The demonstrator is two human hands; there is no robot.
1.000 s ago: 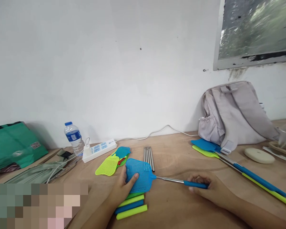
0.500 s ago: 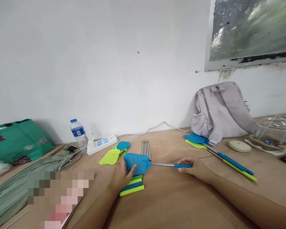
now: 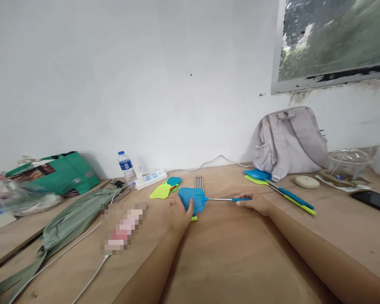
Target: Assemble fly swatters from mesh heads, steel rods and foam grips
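Between my hands lies a blue fly swatter (image 3: 194, 197) with a perforated head, a thin metal rod and a blue handle. My left hand (image 3: 181, 213) grips the head, thumb on top. My right hand (image 3: 255, 202) has its fingers closed around the handle's end. Just behind the head, several metal rods (image 3: 199, 183) lie side by side. Loose swatter heads, a yellow-green one (image 3: 160, 191) and a blue one (image 3: 174, 181) on top, are piled to the left. A yellow-green handle (image 3: 194, 218) peeks out by my left hand, which hides the other handles.
Whole swatters, with a blue handle (image 3: 296, 198) and a yellow-green handle (image 3: 300, 203), lie at right before a grey backpack (image 3: 291, 143). A power strip (image 3: 151, 179), water bottle (image 3: 126, 164) and green bag (image 3: 69, 173) stand along the left. A phone (image 3: 375, 202) is far right.
The view has shifted, so the table's things appear higher and those at left further right. Both hands still hold the blue swatter; my left hand now covers most of the loose handles.
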